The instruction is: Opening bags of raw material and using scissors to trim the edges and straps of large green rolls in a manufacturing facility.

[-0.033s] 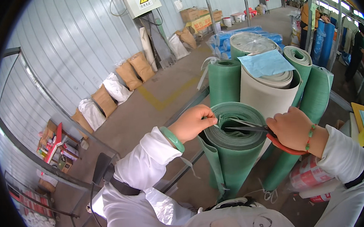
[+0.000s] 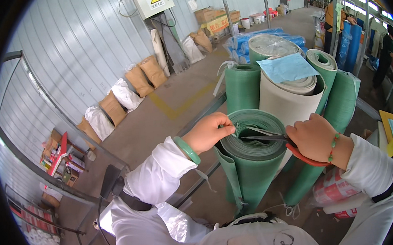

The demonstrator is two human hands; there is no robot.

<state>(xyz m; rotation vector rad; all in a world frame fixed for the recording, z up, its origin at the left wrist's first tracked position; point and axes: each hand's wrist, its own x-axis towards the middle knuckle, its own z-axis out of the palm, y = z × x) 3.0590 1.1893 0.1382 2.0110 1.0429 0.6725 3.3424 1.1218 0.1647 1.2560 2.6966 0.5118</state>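
A thick green sheet roll (image 2: 255,175) stands upright before me, its coiled layers and hollow middle facing up. At the left side of its top, my left hand (image 2: 210,133) is closed in a pinch at the inner layers; what lies between its fingertips is too small to make out. My right hand (image 2: 315,134) grips a pair of scissors (image 2: 267,137) with red-orange handles from the right. The scissors' blades are parted and reach left over the roll's hollow, toward my left fingertips. One loose flap of the green sheet hangs at the roll's left side.
Behind stand more green rolls (image 2: 242,88) and a wide cream roll (image 2: 276,96) with a blue sheet (image 2: 288,67) on top. A metal rail (image 2: 211,108) runs beside them. Sacks (image 2: 113,111) line the wall at left. Two people work at the far right.
My right hand and the scissors have shifted very slightly left and up. The left hand keeps its pinch in nearly the same place.
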